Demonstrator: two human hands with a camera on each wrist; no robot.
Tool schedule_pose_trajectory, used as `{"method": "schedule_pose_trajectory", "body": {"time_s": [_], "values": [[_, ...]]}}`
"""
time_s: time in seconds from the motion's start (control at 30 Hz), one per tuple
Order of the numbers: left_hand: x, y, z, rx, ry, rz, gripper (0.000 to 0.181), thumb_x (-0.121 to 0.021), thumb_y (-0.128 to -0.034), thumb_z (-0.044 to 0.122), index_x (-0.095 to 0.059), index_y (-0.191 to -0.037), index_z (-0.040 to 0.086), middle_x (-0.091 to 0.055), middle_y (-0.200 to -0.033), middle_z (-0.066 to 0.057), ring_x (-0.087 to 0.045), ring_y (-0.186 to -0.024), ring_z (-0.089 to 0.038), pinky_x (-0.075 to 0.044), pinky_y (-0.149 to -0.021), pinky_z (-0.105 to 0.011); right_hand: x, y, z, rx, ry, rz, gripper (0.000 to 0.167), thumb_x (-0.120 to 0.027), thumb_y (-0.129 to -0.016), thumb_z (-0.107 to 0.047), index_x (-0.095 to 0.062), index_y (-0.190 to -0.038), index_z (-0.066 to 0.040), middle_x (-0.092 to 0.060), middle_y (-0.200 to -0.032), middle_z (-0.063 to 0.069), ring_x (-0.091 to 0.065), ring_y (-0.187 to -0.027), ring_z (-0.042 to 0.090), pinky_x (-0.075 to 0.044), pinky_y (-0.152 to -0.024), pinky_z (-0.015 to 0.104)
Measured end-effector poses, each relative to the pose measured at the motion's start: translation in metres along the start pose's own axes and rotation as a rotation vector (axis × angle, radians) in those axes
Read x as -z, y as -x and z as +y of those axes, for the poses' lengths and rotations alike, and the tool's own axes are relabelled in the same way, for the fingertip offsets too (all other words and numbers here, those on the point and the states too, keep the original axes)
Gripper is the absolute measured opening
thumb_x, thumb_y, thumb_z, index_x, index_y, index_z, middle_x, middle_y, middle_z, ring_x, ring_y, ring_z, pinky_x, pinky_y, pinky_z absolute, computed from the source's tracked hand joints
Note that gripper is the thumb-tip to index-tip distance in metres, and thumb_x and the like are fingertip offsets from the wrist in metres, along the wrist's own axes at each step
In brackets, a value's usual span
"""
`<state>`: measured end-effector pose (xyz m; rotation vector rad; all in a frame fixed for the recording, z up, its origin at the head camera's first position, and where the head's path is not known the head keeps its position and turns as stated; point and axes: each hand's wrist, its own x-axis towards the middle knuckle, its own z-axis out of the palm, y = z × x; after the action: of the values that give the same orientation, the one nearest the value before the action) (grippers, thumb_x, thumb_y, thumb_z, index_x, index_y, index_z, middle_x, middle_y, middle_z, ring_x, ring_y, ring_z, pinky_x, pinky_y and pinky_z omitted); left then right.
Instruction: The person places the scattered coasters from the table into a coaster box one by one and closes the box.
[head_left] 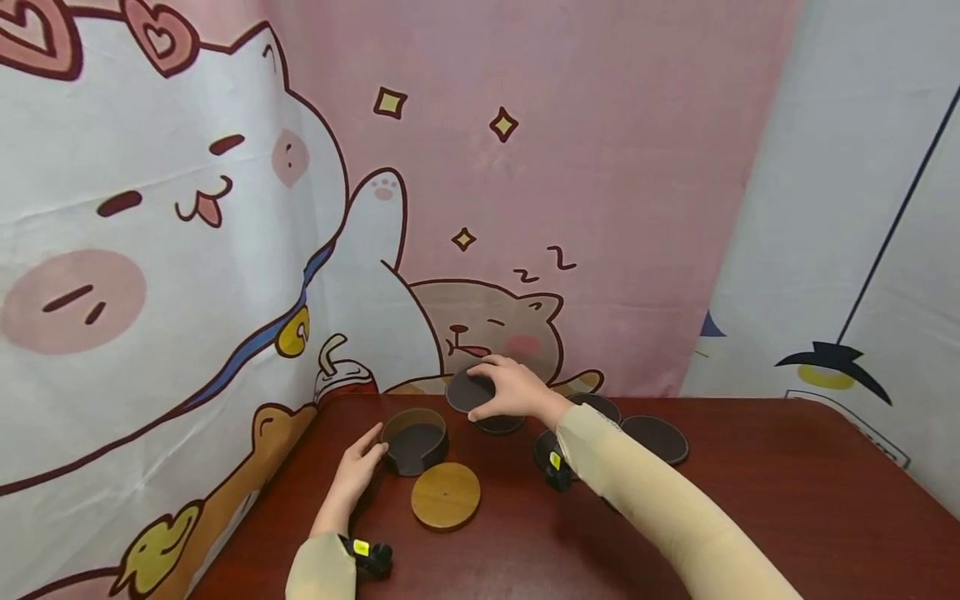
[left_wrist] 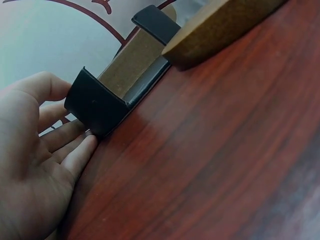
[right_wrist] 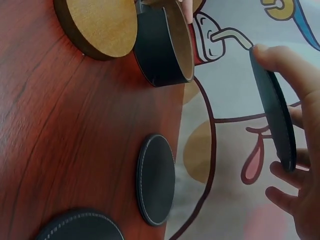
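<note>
My right hand [head_left: 517, 390] pinches a round dark coaster [head_left: 468, 392] by its edge, held tilted above the table. In the right wrist view, the raised coaster [right_wrist: 272, 110] sits between thumb and fingers. Below it, another dark coaster [head_left: 501, 426] lies on the table. To the left stands a round dark coaster holder [head_left: 411, 460] with a brown inner wall and a notch at the front. The fingers of my left hand [head_left: 356, 475] rest against the holder's left outer side; in the left wrist view they touch its wall [left_wrist: 95, 102].
A round wooden disc [head_left: 446, 497] lies in front of the holder. More dark coasters lie to the right, one [head_left: 655, 439] farthest right, another [head_left: 596, 407] near the back edge, one partly hidden by my right wrist. A printed cloth [head_left: 600, 167] hangs behind the reddish-brown table [head_left: 510, 533].
</note>
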<state>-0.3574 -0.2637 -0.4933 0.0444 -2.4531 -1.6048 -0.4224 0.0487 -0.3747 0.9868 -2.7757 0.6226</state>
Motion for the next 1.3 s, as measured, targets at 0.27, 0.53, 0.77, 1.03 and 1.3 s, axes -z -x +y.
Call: {"method": "schedule_pose_trajectory", "body": {"time_s": [0.27, 0.53, 0.77, 1.03, 1.3], "values": [[0.002, -0.001, -0.001, -0.013, 0.006, -0.01, 0.052, -0.056, -0.0958, 0.015, -0.044, -0.145, 0.004, -0.041, -0.147, -0.019, -0.032, -0.137, -0.038, -0.027, -0.109, -0.054, -0.02, -0.018, -0.009, 0.013, -0.036, -0.017, 0.079, -0.077, -0.069, -0.059, -0.056, -0.137, -0.024, -0.039, -0.149, 0.012, -0.041, -0.131, 0.033, -0.04, -0.098, 0.051], [0.002, -0.001, -0.001, -0.012, 0.014, 0.017, 0.051, -0.057, -0.0942, 0.014, -0.047, -0.143, 0.004, -0.044, -0.145, -0.02, -0.036, -0.136, -0.038, -0.029, -0.108, -0.054, -0.037, -0.033, -0.024, 0.024, -0.028, -0.072, 0.08, -0.075, -0.07, -0.06, -0.055, -0.139, -0.025, -0.038, -0.15, 0.012, -0.04, -0.132, 0.032, -0.037, -0.101, 0.052], [-0.001, -0.002, -0.002, -0.028, 0.025, 0.016, 0.051, -0.056, -0.0944, 0.013, -0.047, -0.143, 0.003, -0.046, -0.143, -0.02, -0.039, -0.133, -0.037, -0.033, -0.106, -0.052, -0.053, -0.041, -0.032, 0.015, -0.025, -0.097, 0.079, -0.076, -0.07, -0.059, -0.055, -0.138, -0.027, -0.04, -0.149, 0.01, -0.043, -0.13, 0.03, -0.039, -0.099, 0.052], [-0.001, -0.001, 0.001, -0.011, 0.037, 0.019, 0.051, -0.056, -0.0954, 0.015, -0.047, -0.144, 0.005, -0.045, -0.145, -0.018, -0.04, -0.132, -0.034, -0.036, -0.103, -0.049, -0.074, -0.046, -0.043, 0.024, -0.071, -0.125, 0.079, -0.075, -0.07, -0.058, -0.054, -0.139, -0.025, -0.042, -0.147, 0.011, -0.048, -0.125, 0.031, -0.041, -0.097, 0.05], [-0.001, -0.001, -0.001, 0.008, 0.054, 0.01, 0.051, -0.056, -0.0951, 0.017, -0.046, -0.144, 0.005, -0.046, -0.144, -0.019, -0.039, -0.133, -0.034, -0.036, -0.103, -0.049, -0.094, -0.053, -0.054, 0.009, -0.036, -0.144, 0.08, -0.076, -0.069, -0.06, -0.055, -0.138, -0.024, -0.044, -0.146, 0.011, -0.05, -0.122, 0.03, -0.042, -0.098, 0.048]]}}
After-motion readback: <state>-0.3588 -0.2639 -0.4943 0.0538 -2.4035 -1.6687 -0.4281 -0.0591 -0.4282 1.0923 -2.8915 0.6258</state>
